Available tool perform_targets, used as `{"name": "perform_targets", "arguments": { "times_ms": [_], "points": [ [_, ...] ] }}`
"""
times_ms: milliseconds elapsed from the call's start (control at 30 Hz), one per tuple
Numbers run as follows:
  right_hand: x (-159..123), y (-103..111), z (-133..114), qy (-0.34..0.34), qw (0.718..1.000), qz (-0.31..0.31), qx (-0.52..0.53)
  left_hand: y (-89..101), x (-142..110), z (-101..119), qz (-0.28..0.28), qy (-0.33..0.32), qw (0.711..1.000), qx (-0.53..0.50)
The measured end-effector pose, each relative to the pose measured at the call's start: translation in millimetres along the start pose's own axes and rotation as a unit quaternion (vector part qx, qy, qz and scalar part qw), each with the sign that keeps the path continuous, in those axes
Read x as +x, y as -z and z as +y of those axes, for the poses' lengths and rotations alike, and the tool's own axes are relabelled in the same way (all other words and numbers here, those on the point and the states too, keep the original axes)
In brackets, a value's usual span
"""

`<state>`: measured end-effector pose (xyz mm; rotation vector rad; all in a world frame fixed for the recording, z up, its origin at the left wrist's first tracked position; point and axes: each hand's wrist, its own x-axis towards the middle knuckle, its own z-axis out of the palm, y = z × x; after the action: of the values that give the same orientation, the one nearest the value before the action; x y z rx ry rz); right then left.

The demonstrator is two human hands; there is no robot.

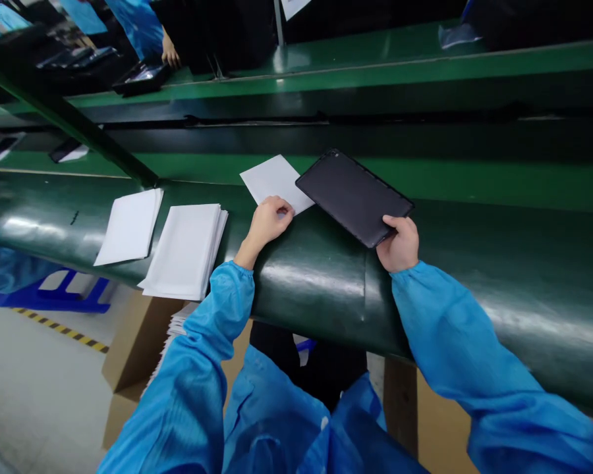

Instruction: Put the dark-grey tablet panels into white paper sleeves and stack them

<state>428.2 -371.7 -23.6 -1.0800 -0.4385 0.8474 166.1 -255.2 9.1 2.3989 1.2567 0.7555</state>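
In my right hand [399,245] is a black tablet back cover [356,197], gripped at its near right corner with the thumb on top. The cover is tilted, and small notches run along its rim. Its far left corner overlaps a flat white sheet [271,178] on the green bench. My left hand [271,220] is closed in a pinch at the near edge of that sheet, its fingertips partly hidden. Left of this hand lie a stack of white sheets [182,247] and a thinner white stack [130,226].
A conveyor belt [257,139] runs behind the green bench [316,283]. A slanted green post [79,125] rises at left. Below the bench's front edge stands a cardboard box [128,342] with white sheets. Across the line, a co-worker's hand [169,51] is near dark devices.
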Motion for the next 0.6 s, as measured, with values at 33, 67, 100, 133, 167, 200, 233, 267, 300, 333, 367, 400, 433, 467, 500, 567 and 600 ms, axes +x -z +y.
{"name": "perform_targets", "arguments": {
  "times_ms": [33,67,100,133,167,200,233,267,300,333,367,400,433,467,500,567,600],
  "points": [
    [0.1,0.4,-0.5,-0.001,1.0,-0.001,-0.005,0.3,-0.6,0.3,-0.014,-0.026,0.999,0.017],
    [0.1,0.6,-1.0,-0.003,1.0,-0.002,-0.007,0.9,-1.2,1.0,-0.027,-0.045,0.998,0.032],
    [0.1,0.6,-1.6,-0.004,1.0,-0.002,-0.006,1.6,-1.9,2.0,-0.039,-0.056,0.997,0.044],
    [0.1,0.5,-2.1,-0.004,1.0,-0.001,-0.003,2.5,-2.5,3.3,-0.049,-0.057,0.996,0.054],
    [0.1,0.4,-2.4,-0.002,1.0,0.0,0.0,3.4,-3.0,4.8,-0.056,-0.053,0.995,0.062],
    [0.1,0.3,-2.6,0.0,1.0,0.001,0.001,4.3,-3.5,6.5,-0.063,-0.045,0.995,0.068],
    [0.2,0.4,-2.6,0.002,1.0,0.001,0.0,5.2,-3.7,8.1,-0.068,-0.037,0.994,0.073],
    [0.3,0.6,-2.5,0.004,1.0,-0.001,-0.003,5.9,-3.9,9.8,-0.071,-0.028,0.994,0.077],
    [0.5,0.9,-2.3,0.006,1.0,-0.004,-0.009,6.4,-3.8,11.3,-0.073,-0.021,0.994,0.082],
    [0.7,1.3,-2.0,0.008,1.0,-0.007,-0.016,6.5,-3.6,12.7,-0.074,-0.014,0.993,0.086],
    [0.8,1.6,-1.8,0.011,1.0,-0.008,-0.021,6.3,-3.2,13.9,-0.075,-0.009,0.993,0.089],
    [0.9,1.8,-1.6,0.013,1.0,-0.008,-0.024,5.6,-2.7,14.9,-0.077,-0.004,0.993,0.091],
    [0.9,1.8,-1.5,0.014,1.0,-0.004,-0.024,4.6,-2.1,15.8,-0.08,0.001,0.993,0.092],
    [0.9,1.7,-1.5,0.013,1.0,0.001,-0.021,3.2,-1.4,16.4,-0.081,0.005,0.992,0.094],
    [0.7,1.4,-1.7,0.012,1.0,0.006,-0.017,1.4,-0.8,16.8,-0.081,0.008,0.992,0.098],
    [0.2,0.7,-2.2,0.007,1.0,0.012,-0.012,-2.6,0.2,17.3,-0.074,0.015,0.992,0.104],
    [0.0,0.3,-2.4,0.006,1.0,0.013,-0.012,-4.6,0.6,17.3,-0.069,0.019,0.992,0.106]
  ]
}}
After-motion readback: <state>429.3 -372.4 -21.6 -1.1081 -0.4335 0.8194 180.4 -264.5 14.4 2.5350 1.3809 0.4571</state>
